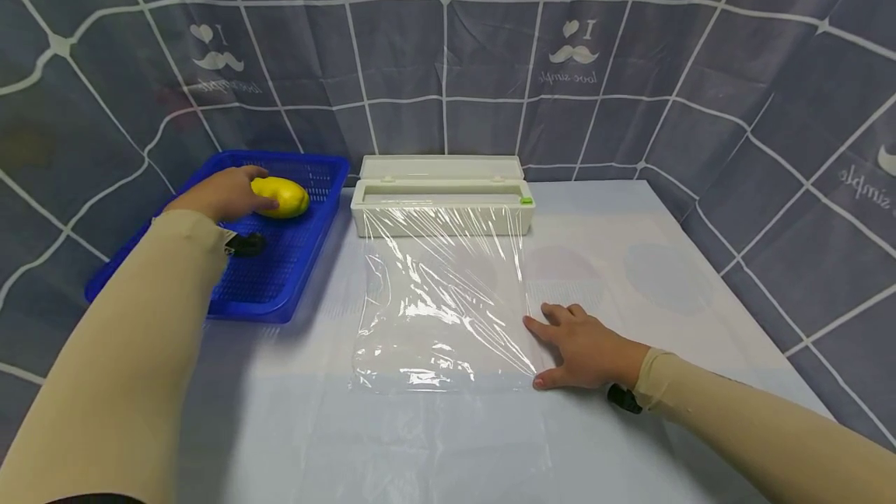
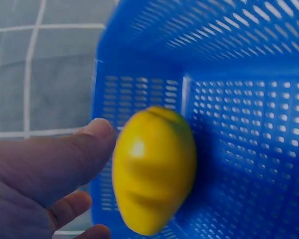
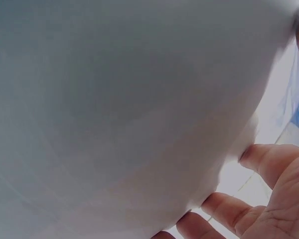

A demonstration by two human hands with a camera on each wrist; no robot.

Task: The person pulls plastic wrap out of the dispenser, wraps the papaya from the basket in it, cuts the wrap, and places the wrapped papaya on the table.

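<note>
Inside the blue basket lies a smooth yellow mango-shaped fruit. My left hand is at its left end, thumb and fingers spread apart. In the left wrist view the thumb tip is right beside the fruit, and the fingers do not visibly curl round it. A sheet of clear cling film runs from a white dispenser box toward me over the table. At the film's right front corner, my right hand rests with spread fingers, fingertips on the white surface.
The dispenser's lid is raised, and a green slider sits at its right end. A pale cloth covers the table. Grey curtains with white lines hang behind and at both sides, close to the basket.
</note>
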